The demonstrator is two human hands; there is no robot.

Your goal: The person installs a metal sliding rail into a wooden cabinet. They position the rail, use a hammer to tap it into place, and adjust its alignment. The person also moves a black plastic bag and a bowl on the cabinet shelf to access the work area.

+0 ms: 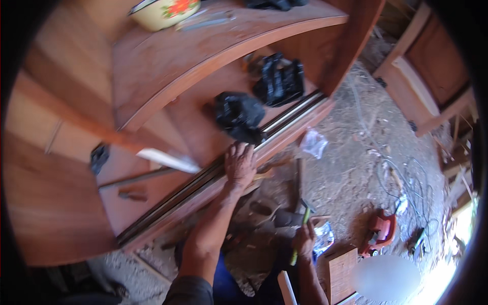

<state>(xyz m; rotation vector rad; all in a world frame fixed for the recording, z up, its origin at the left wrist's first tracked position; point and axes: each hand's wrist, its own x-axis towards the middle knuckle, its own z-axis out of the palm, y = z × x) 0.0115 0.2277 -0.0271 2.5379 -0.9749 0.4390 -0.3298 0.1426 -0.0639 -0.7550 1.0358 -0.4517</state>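
My left hand (241, 165) lies across the grooved metal track (284, 119) along the front edge of a reddish-brown wooden cabinet (147, 208). Its fingers reach over the track, and their tips are hard to make out. Lower and to the right, my right hand (304, 240) is closed around the green-yellow handle of a hammer (306, 217), its dark head pointing up. Just beyond my left hand, a black plastic bag (238, 113) sits inside the cabinet. A second black plastic bag (279, 80) is farther back.
An enamel bowl (165, 13) with a red flower stands on the curved shelf (229, 38). A red power tool (379, 233) and loose cables (414, 173) lie on the dirty floor to the right. A wooden panelled door (432, 66) leans at the far right.
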